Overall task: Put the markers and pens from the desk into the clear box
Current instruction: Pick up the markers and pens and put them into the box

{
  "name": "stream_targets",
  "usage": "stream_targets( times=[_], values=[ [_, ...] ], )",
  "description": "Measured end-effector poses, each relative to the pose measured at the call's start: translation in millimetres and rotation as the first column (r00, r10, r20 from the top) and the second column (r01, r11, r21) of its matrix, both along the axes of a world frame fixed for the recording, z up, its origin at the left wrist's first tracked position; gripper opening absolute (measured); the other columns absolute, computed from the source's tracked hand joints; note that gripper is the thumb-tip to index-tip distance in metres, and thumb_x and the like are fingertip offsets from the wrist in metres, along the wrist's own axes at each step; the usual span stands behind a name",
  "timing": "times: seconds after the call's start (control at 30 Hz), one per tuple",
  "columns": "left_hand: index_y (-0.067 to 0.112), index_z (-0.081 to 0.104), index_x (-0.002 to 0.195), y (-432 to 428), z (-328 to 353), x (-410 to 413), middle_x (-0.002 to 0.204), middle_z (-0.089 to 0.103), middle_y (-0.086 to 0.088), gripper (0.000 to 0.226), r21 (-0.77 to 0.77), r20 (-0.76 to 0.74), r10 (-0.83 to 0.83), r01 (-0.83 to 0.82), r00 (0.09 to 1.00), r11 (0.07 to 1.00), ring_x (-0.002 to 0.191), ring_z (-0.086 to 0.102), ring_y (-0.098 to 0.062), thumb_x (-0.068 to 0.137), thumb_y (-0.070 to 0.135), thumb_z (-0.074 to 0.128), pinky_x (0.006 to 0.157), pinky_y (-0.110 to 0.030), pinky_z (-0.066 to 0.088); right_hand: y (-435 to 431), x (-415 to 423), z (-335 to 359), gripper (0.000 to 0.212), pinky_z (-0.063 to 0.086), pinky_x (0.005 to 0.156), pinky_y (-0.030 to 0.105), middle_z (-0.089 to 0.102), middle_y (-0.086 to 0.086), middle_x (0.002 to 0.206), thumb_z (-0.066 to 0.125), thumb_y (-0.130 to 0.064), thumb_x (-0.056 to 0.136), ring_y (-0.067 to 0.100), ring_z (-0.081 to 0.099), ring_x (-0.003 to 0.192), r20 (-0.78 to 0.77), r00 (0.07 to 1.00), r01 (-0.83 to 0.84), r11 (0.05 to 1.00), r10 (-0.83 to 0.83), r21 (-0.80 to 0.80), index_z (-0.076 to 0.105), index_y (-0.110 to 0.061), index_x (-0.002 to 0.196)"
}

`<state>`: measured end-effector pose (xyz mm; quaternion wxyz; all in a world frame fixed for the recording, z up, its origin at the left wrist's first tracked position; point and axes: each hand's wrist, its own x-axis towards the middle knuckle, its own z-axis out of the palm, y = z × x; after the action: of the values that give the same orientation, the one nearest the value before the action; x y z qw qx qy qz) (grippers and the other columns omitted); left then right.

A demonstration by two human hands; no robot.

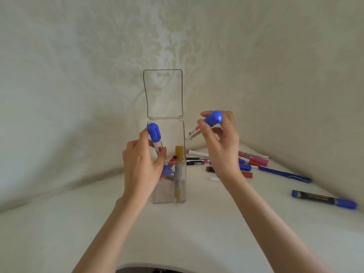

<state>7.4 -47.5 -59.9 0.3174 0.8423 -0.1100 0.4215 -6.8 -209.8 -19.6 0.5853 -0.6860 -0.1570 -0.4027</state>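
A tall clear box (pixel 182 196) stands in the middle of the desk with its hinged lid (pixel 163 93) flipped up. Inside it are a gold marker (pixel 178 154), a red-capped one and a blue-capped one. My left hand (pixel 140 166) grips a blue-capped white marker (pixel 154 137), cap up, at the box's left rim. My right hand (pixel 220 142) holds a second blue-capped marker (pixel 208 123) tilted, just right of the box's top. A pile of loose markers and pens (pixel 250 162) lies on the desk to the right.
A blue pen (pixel 285 174) and a dark marker with blue ends (pixel 324 199) lie farther right on the white cloth. A draped patterned cloth rises behind the box. Bare cloth stretches left and in front of the box.
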Motion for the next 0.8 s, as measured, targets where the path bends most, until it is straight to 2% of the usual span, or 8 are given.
stream_targets(
  times=[0.13,0.2,0.3,0.47,0.6,0.67,0.73,0.8],
  values=[
    [0.014,0.029,0.128,6.1,-7.6,-0.4,0.088,0.065,-0.003,0.062,0.029,-0.015,0.016,-0.015,1.0,0.999,0.088,0.062,-0.026,0.08,0.023,0.068,0.08,-0.037,0.032,12.6,0.3,-1.0,0.008,0.051,0.075,0.034,0.061,0.002,0.095,0.06,-0.021,0.084,0.021,0.06,0.087,0.116,0.993,0.021,0.999,-0.016,-0.043,0.057,-0.026,0.09],
    [0.022,0.026,0.122,11.6,-7.2,-0.8,0.087,0.065,-0.004,0.058,0.04,-0.005,-0.029,0.03,1.0,0.999,0.089,0.064,-0.027,0.081,0.021,0.067,0.079,-0.038,0.032,14.7,-0.1,2.3,0.018,0.052,0.077,0.031,0.061,-0.008,0.096,0.06,-0.017,0.085,0.019,0.063,0.086,0.186,0.982,0.028,0.999,-0.032,0.023,0.054,-0.027,0.099],
    [0.027,0.03,0.118,13.1,-1.1,-1.7,0.081,0.065,-0.002,0.049,0.148,-0.017,0.012,-0.01,1.0,0.989,0.088,0.06,-0.029,0.083,0.022,0.063,0.077,-0.038,0.031,21.9,2.9,7.5,0.041,0.051,0.087,0.027,0.065,0.0,0.098,0.06,-0.006,0.085,0.013,0.065,0.091,0.134,0.99,-0.058,0.996,0.047,0.075,0.042,-0.033,0.111],
    [0.02,0.053,0.104,13.2,-4.5,-2.1,0.084,0.067,0.0,0.022,0.268,-0.07,0.091,-0.069,0.993,0.961,0.088,0.055,-0.031,0.084,0.03,0.053,0.072,-0.039,0.036,33.6,21.7,-10.5,0.032,0.047,0.073,0.021,0.06,-0.002,0.09,0.06,-0.019,0.088,0.001,0.056,0.079,-0.105,0.992,0.036,0.955,-0.07,-0.296,0.046,-0.014,0.116],
    [0.016,0.067,0.083,18.3,-14.0,-2.4,0.1,0.06,-0.004,0.037,0.303,-0.057,0.08,-0.059,0.995,0.951,0.092,0.052,-0.03,0.083,0.04,0.039,0.07,-0.04,0.04,35.6,31.2,-20.6,0.024,0.051,0.064,0.037,0.064,0.007,0.083,0.065,-0.022,0.083,0.023,0.058,0.078,0.058,0.976,0.214,0.864,-0.211,-0.456,0.056,-0.007,0.1],
    [0.016,0.07,0.08,20.9,-15.7,-2.0,0.108,0.057,-0.006,0.041,0.307,-0.042,0.082,-0.065,0.996,0.949,0.097,0.049,-0.029,0.082,0.047,0.042,0.072,-0.041,0.041,37.7,33.3,-21.3,0.023,0.051,0.058,0.036,0.066,0.006,0.08,0.067,-0.023,0.082,0.025,0.059,0.078,0.079,0.963,0.262,0.83,-0.257,-0.493,0.058,-0.007,0.096],
    [0.014,0.069,0.083,23.8,-19.5,-0.1,0.115,0.055,-0.011,0.049,0.325,-0.03,0.081,-0.067,0.996,0.943,0.101,0.048,-0.031,0.078,0.056,0.046,0.076,-0.043,0.043,37.6,34.5,-21.4,0.02,0.047,0.055,0.033,0.067,0.004,0.076,0.067,-0.024,0.081,0.023,0.057,0.076,0.075,0.96,0.268,0.806,-0.27,-0.528,0.059,-0.008,0.091],
    [0.009,0.064,0.098,25.9,-26.1,-0.5,0.123,0.049,-0.018,0.058,0.293,-0.037,0.037,-0.024,0.999,0.956,0.105,0.051,-0.036,0.074,0.06,0.054,0.08,-0.044,0.047,34.9,37.6,-26.3,0.018,0.044,0.055,0.031,0.067,0.002,0.072,0.063,-0.028,0.083,0.021,0.053,0.074,0.067,0.966,0.24,0.768,-0.25,-0.594,0.062,-0.01,0.085]
  ],
)
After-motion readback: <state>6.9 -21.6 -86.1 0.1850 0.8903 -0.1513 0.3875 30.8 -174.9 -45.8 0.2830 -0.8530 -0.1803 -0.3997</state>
